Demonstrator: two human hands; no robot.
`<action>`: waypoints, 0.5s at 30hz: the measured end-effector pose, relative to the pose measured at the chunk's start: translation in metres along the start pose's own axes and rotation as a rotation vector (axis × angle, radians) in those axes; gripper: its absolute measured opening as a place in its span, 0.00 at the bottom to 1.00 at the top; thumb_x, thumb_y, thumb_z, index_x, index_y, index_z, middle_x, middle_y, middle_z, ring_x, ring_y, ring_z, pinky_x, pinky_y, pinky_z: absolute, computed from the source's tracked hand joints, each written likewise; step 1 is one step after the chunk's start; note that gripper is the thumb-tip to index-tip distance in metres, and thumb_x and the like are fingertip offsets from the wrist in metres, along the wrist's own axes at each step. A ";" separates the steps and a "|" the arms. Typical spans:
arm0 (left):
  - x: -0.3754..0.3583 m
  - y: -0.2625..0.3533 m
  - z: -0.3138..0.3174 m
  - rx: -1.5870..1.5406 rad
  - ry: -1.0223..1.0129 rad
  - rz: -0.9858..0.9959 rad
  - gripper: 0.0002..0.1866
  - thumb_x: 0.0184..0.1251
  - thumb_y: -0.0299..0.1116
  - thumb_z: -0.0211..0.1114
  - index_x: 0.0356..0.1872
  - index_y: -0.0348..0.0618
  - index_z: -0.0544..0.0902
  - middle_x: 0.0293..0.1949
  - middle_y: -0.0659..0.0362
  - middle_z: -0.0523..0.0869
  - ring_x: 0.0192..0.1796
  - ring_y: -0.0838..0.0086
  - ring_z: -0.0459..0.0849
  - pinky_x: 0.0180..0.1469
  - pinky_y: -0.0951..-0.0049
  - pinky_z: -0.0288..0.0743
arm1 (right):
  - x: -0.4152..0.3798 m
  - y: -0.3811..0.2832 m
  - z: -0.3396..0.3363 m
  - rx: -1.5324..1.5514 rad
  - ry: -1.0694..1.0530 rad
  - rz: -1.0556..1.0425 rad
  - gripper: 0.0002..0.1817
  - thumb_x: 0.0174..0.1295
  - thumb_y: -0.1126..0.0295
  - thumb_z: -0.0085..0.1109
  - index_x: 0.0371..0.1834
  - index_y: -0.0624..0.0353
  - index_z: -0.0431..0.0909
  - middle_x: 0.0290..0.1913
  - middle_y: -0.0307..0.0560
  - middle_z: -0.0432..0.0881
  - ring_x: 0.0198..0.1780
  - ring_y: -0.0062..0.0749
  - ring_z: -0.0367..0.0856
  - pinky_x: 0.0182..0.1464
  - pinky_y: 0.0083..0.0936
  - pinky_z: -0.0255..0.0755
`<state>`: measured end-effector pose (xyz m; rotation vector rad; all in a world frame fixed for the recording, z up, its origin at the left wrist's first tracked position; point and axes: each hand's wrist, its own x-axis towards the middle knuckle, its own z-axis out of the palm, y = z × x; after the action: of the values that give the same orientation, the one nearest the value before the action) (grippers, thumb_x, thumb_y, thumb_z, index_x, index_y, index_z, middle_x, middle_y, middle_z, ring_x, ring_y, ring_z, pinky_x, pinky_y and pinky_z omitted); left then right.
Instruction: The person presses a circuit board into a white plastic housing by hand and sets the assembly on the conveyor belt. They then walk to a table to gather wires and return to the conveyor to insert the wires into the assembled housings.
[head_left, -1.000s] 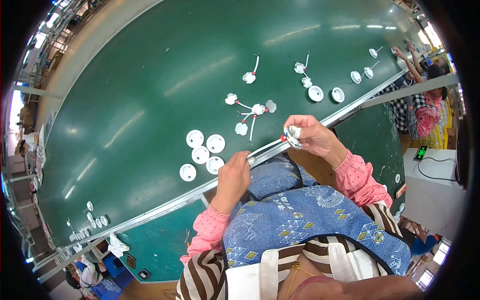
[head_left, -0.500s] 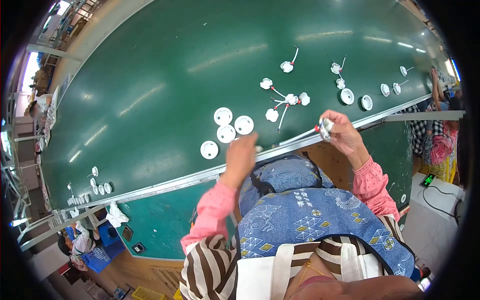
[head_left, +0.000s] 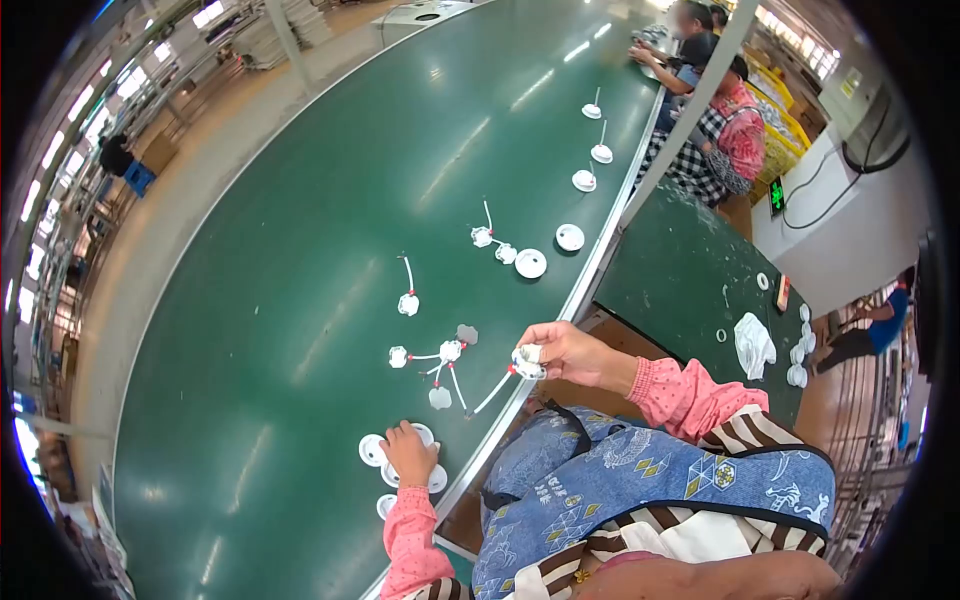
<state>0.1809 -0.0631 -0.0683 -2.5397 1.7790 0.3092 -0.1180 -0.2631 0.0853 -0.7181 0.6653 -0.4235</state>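
Hands are splitting the work: right hand (head_left: 565,352) is pinching a wired part (head_left: 526,362) above the surface (head_left: 300,250) edge, left hand (head_left: 408,452) is pressing on white discs (head_left: 372,449); more parts (head_left: 445,352) are waiting untouched.

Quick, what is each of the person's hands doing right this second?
Left hand: reaching onto the round white plastic discs on the green belt, touching them; grip cannot be told.
Right hand: closed on a small white plastic part with a wire.
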 end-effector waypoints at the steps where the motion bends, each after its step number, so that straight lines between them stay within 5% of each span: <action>1: -0.001 0.010 -0.005 -0.018 0.026 0.014 0.39 0.41 0.44 0.83 0.56 0.39 0.75 0.51 0.53 0.84 0.61 0.57 0.77 0.58 0.51 0.65 | -0.004 -0.004 0.000 0.020 0.011 0.013 0.07 0.70 0.75 0.60 0.47 0.66 0.79 0.39 0.45 0.85 0.29 0.17 0.76 0.25 0.13 0.63; 7: -0.007 0.048 -0.007 -0.114 0.132 0.023 0.55 0.43 0.44 0.83 0.73 0.38 0.64 0.66 0.50 0.75 0.71 0.54 0.69 0.64 0.49 0.63 | 0.006 0.002 -0.003 0.034 -0.004 0.040 0.08 0.69 0.76 0.60 0.48 0.66 0.78 0.38 0.44 0.84 0.28 0.17 0.74 0.24 0.15 0.62; 12: -0.018 0.040 0.019 -0.294 0.037 -0.217 0.54 0.43 0.44 0.84 0.73 0.37 0.65 0.64 0.46 0.74 0.68 0.49 0.69 0.68 0.50 0.63 | 0.015 0.002 -0.002 0.036 -0.021 0.050 0.08 0.68 0.77 0.60 0.48 0.65 0.78 0.40 0.44 0.85 0.30 0.17 0.76 0.25 0.14 0.64; 15: -0.007 0.039 0.027 -0.375 0.220 -0.112 0.46 0.39 0.40 0.82 0.65 0.39 0.72 0.55 0.45 0.77 0.58 0.46 0.76 0.61 0.51 0.69 | 0.019 0.000 0.011 0.001 -0.041 0.055 0.05 0.70 0.76 0.60 0.46 0.64 0.79 0.37 0.42 0.85 0.29 0.16 0.77 0.26 0.14 0.65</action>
<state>0.1379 -0.0666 -0.0894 -3.0264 1.7825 0.4081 -0.0968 -0.2692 0.0835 -0.7045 0.6445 -0.3576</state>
